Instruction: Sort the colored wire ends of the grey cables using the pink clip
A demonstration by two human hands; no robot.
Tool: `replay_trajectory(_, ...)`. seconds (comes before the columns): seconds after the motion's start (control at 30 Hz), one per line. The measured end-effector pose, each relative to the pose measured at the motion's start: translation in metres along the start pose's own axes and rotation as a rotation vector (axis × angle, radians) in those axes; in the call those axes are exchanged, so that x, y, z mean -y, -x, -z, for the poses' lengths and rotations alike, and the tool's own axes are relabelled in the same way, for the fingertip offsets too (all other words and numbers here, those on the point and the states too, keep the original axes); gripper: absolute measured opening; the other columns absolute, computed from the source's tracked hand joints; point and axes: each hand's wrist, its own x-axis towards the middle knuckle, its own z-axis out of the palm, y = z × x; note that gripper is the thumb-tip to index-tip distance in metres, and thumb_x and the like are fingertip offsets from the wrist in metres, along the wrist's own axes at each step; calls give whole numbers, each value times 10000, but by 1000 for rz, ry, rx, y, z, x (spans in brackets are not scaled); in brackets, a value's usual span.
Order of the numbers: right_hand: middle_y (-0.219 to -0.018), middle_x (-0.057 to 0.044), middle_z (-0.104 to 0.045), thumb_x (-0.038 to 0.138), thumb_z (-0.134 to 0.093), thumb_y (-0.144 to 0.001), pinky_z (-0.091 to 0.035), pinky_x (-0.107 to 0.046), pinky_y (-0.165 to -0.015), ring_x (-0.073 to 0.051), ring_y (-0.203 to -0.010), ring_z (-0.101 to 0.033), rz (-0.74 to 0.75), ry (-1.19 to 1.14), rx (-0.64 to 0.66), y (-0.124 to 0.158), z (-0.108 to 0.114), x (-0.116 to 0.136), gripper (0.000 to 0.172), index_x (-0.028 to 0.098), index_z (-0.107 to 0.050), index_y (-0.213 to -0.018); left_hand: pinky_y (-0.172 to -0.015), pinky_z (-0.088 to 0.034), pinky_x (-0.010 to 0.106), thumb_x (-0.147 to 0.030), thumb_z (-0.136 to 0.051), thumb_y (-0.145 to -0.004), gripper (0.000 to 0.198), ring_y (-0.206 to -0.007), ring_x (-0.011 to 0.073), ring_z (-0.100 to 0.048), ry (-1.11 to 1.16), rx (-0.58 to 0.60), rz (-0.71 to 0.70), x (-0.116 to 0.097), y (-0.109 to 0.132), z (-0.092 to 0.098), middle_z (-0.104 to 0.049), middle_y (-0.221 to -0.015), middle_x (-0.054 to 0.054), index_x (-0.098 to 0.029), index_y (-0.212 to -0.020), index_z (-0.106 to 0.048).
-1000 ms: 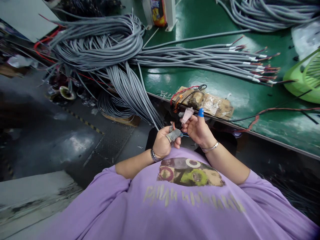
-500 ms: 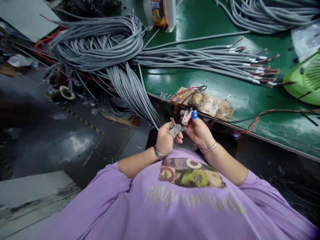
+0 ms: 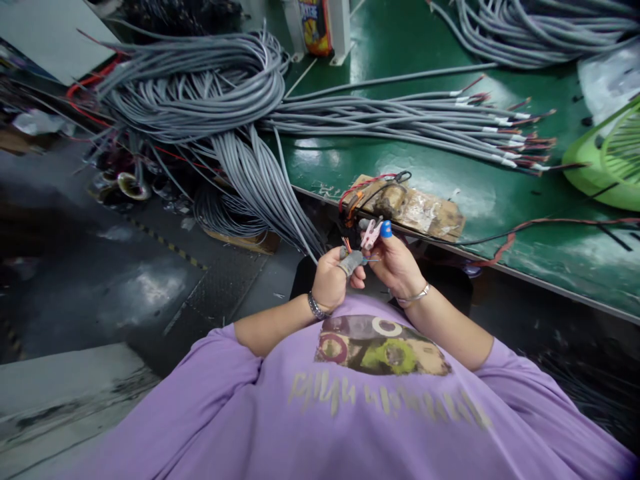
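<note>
My left hand (image 3: 331, 281), its thumb wrapped in grey tape, is closed in a pinch around thin wires. Orange-red wire ends (image 3: 347, 245) stick up past its fingers, and a thin blue wire (image 3: 371, 259) points toward the other hand. Close beside it, my right hand (image 3: 400, 270) has a blue cover on the thumb and grips a small pink clip-like tool (image 3: 371, 235). Both hands meet in front of my body, just below the bench edge. The fingers hide most of the held wires and the tool's lower end.
Grey cables (image 3: 200, 87) lie coiled on the green bench (image 3: 390, 40), their stripped ends (image 3: 525, 143) to the right. A wooden block (image 3: 435, 217) with wires sits at the bench edge. A green fan (image 3: 607, 160) stands at the right. More cables (image 3: 270, 180) hang off the left side.
The pink tool and my right hand have shifted very slightly left, along with a small shift of the whole view. Both hands keep their grips.
</note>
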Motion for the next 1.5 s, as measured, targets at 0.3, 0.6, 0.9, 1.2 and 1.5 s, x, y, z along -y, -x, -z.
replay_trajectory(0.3, -643, 26, -586, 626, -766, -699, -413, -238, -492, -86, -537, -477, 3, 8, 32, -1, 3, -2, 429, 211, -692, -779, -356, -403, 190, -517, -783, -632, 427, -343, 81, -500, 2, -8, -10, -1, 0, -1, -604, -505, -34, -171, -724, -550)
replay_trajectory(0.6, -686, 13, -611, 643, -757, -693, -452, -245, -527, -105, -586, -525, -5, -4, 8, -2, 5, -6, 446, 209, -683, -764, -348, -371, 184, -518, -786, -635, 426, -335, 75, -489, -3, 7, 11, -2, -4, -4, -586, -493, -37, -168, -723, -560)
replay_trajectory(0.9, -714, 9, -654, 592, -787, -692, -470, -253, -618, -111, -646, -558, 32, -16, -13, -2, 3, -6, 410, 198, -710, -777, -333, -354, 185, -470, -775, -625, 385, -324, 70, -452, 28, 18, 53, -6, -9, -3, -555, -468, -47, -177, -702, -537)
replay_trajectory(1.2, -689, 8, -627, 669, -720, -716, -383, -243, -532, -90, -596, -488, 17, 23, 1, 0, 3, -6, 484, 191, -710, -787, -325, -277, 181, -433, -781, -606, 368, -330, 68, -431, 75, 59, 157, -7, -8, -1, -528, -454, -41, -172, -714, -546)
replay_trajectory(1.5, -721, 19, -654, 627, -749, -712, -398, -238, -563, -97, -620, -513, -22, -44, 0, 2, 3, -6, 436, 206, -693, -813, -332, -314, 180, -453, -769, -630, 375, -328, 70, -434, 84, 76, 114, -6, -2, 1, -544, -460, -48, -185, -724, -524)
